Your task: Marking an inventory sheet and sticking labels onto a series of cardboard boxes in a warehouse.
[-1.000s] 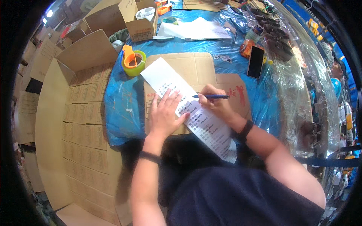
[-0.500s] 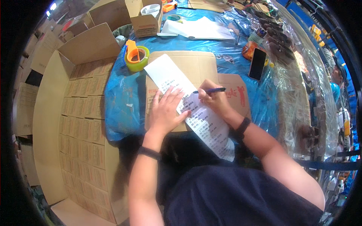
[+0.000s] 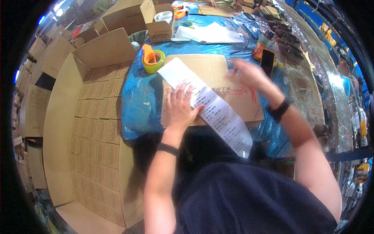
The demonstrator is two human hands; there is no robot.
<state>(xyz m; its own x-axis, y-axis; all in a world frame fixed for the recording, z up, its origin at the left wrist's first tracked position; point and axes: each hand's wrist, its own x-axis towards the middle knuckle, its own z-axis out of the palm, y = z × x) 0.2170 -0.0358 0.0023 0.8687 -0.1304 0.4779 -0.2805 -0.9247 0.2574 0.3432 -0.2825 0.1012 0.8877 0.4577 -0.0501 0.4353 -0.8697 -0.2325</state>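
Observation:
My left hand (image 3: 180, 107) lies spread on a long strip of white printed labels (image 3: 206, 101), pressing it against a flattened brown cardboard box (image 3: 198, 64). The strip slants from upper left to lower right, and its lower end hangs past the table edge toward me. My right hand (image 3: 249, 74) is lifted off the paper, over the right side of the cardboard. Motion smears its fingers, and the dark pen cannot be made out in it. A black phone (image 3: 267, 62) lies just beyond the right hand.
To the left stands a large open carton (image 3: 58, 128) packed with rows of small brown boxes (image 3: 97, 128). A tape roll with an orange dispenser (image 3: 152, 60) sits on the blue-covered table (image 3: 140, 105). Farther back are a small open box (image 3: 160, 31) and white papers (image 3: 212, 33).
My right hand has left the strip, where it held a pen to the paper, and moved up and right toward the phone. My left hand stays on the strip. The whole view has shifted slightly.

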